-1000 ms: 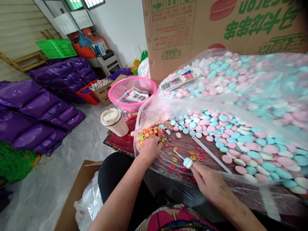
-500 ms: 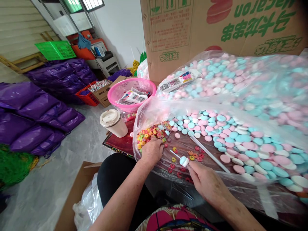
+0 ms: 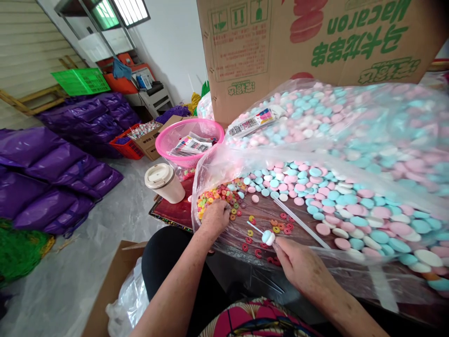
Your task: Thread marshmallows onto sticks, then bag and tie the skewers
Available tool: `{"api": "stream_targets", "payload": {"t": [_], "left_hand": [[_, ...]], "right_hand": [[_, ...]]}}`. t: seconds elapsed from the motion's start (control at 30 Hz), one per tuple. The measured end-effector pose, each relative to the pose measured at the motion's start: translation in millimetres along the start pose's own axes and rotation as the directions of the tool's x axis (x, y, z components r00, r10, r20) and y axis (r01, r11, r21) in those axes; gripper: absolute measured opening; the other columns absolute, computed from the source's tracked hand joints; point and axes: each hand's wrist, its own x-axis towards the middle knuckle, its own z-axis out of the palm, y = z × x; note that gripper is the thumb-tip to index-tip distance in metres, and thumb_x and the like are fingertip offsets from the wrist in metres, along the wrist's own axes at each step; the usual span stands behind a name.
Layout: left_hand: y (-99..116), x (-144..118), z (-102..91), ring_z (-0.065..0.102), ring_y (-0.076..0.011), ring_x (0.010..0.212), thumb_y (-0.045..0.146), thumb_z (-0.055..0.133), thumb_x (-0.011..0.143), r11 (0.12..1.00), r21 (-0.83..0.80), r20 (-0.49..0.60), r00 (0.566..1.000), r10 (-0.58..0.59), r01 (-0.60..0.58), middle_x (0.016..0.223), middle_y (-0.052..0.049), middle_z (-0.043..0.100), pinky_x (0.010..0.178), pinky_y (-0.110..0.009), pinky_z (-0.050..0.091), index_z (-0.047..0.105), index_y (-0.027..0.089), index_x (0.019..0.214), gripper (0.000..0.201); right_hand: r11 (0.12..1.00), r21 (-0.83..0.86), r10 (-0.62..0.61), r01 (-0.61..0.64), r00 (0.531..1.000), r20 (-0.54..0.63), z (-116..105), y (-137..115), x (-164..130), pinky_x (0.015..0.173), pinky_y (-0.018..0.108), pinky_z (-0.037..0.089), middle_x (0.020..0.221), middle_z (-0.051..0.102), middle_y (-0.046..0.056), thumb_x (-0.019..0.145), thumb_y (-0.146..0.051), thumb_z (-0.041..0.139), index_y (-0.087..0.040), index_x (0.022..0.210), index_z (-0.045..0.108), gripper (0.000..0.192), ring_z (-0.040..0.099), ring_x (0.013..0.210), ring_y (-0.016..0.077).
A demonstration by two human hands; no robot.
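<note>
My right hand point(image 3: 298, 262) pinches the near end of a marshmallow skewer point(image 3: 268, 238), a thin pale stick carrying blue and white marshmallow pieces, its bare end pointing up and left. My left hand point(image 3: 214, 217) rests at the edge of a heap of coloured cereal rings point(image 3: 219, 193), fingers curled together; what they hold, if anything, is hidden. Loose red and yellow rings point(image 3: 277, 229) lie between the hands on clear plastic. Beyond them spread pink, blue and white marshmallows point(image 3: 328, 187) spilling from a big clear bag point(image 3: 351, 150). Thin white sticks point(image 3: 300, 222) lie beside the marshmallows.
A lidded cup point(image 3: 164, 182) and a pink mesh basket point(image 3: 161, 145) with printed packets stand to the left. A large cardboard carton point(image 3: 242, 61) rises behind the bag. Purple bundles point(image 3: 52, 182) are on the floor; an open box point(image 3: 105, 285) stands by my knee.
The view has shifted slightly. My left hand has drawn a little left and down along the cereal rings, fingers still curled. My right hand keeps the skewer in nearly the same place.
</note>
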Motion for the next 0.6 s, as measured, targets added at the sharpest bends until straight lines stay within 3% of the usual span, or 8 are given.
{"api": "stream_targets", "payload": {"t": [0.17,0.27,0.33,0.4,0.43,0.5,0.53,0.6], "left_hand": [[-2,0,0.6,0.058,-0.0245,0.09,0.013,0.053,0.074,0.997,-0.083,-0.007,1.0,0.007,-0.008,0.098,-0.012,0.062,0.083,-0.036,0.043,0.068,0.014,0.082,0.017],[-3,-1,-2.3,0.06,-0.0213,0.081,0.013,0.055,0.074,0.985,-0.17,-0.01,1.0,-0.002,0.001,0.082,-0.008,0.064,0.077,-0.033,0.046,0.068,0.013,0.074,0.013],[-3,-6,-4.8,0.058,-0.0149,0.063,0.02,0.054,0.078,0.943,-0.331,0.014,1.0,-0.027,0.03,0.071,-0.004,0.063,0.064,-0.028,0.047,0.067,0.013,0.082,0.015],[-1,-12,-5.7,0.05,-0.0091,0.048,0.029,0.059,0.077,0.732,-0.671,0.121,0.991,-0.055,0.122,0.064,0.0,0.059,0.049,-0.024,0.043,0.066,0.012,0.089,0.022],[0,-15,-5.3,0.048,-0.0073,0.044,0.032,0.065,0.073,0.535,-0.822,0.199,0.979,-0.047,0.193,0.062,0.001,0.058,0.045,-0.022,0.041,0.066,0.012,0.089,0.026],[4,-21,-2.4,0.048,-0.0064,0.045,0.029,0.077,0.06,0.131,-0.936,0.332,0.943,0.015,0.327,0.059,0.002,0.057,0.041,-0.019,0.04,0.066,0.011,0.084,0.032],[6,-23,-0.3,0.05,-0.0067,0.046,0.027,0.08,0.056,0.016,-0.931,0.365,0.93,0.041,0.365,0.059,0.002,0.057,0.041,-0.019,0.041,0.067,0.011,0.083,0.034],[10,-25,4.2,0.052,-0.0072,0.048,0.022,0.082,0.054,-0.094,-0.914,0.389,0.919,0.063,0.394,0.058,0.002,0.058,0.042,-0.019,0.043,0.068,0.01,0.082,0.034]], "right_hand": [[1.0,0.005,0.014,-0.014,0.999,0.032,1,1,0,0.058,0.027,0.029,0.07,0.062,0.005,0.09,-0.022,0.03,-0.02,0.072,0.048,0.026,0.057,0.065,0.0182],[1.0,0.016,0.022,-0.023,0.999,0.037,1,0,0,0.058,0.027,0.029,0.071,0.063,0.005,0.09,-0.022,0.03,-0.02,0.072,0.049,0.026,0.057,0.066,0.0184],[1.0,0.015,0.027,-0.027,0.999,0.031,-1,-2,0,0.058,0.027,0.029,0.071,0.063,0.005,0.091,-0.022,0.03,-0.02,0.073,0.05,0.026,0.058,0.066,0.0185],[1.0,0.009,0.026,-0.027,1.0,0.017,-4,-5,1,0.058,0.027,0.029,0.073,0.064,0.005,0.091,-0.023,0.031,-0.019,0.076,0.052,0.026,0.059,0.067,0.0184],[1.0,0.001,0.026,-0.026,1.0,0.01,-5,-7,2,0.058,0.027,0.03,0.075,0.064,0.005,0.091,-0.023,0.032,-0.019,0.079,0.053,0.025,0.06,0.067,0.0184],[0.999,-0.036,0.036,-0.036,0.999,0.007,-8,-12,4,0.057,0.028,0.029,0.078,0.065,0.006,0.091,-0.021,0.033,-0.018,0.084,0.055,0.024,0.062,0.069,0.0189],[0.997,-0.061,0.045,-0.044,0.999,0.014,-9,-14,5,0.057,0.028,0.029,0.08,0.066,0.006,0.091,-0.02,0.034,-0.018,0.086,0.056,0.023,0.063,0.071,0.0193],[0.991,-0.117,0.068,-0.063,0.997,0.041,-10,-19,7,0.056,0.028,0.028,0.086,0.068,0.007,0.091,-0.018,0.035,-0.018,0.092,0.058,0.023,0.064,0.075,0.0199]]}}
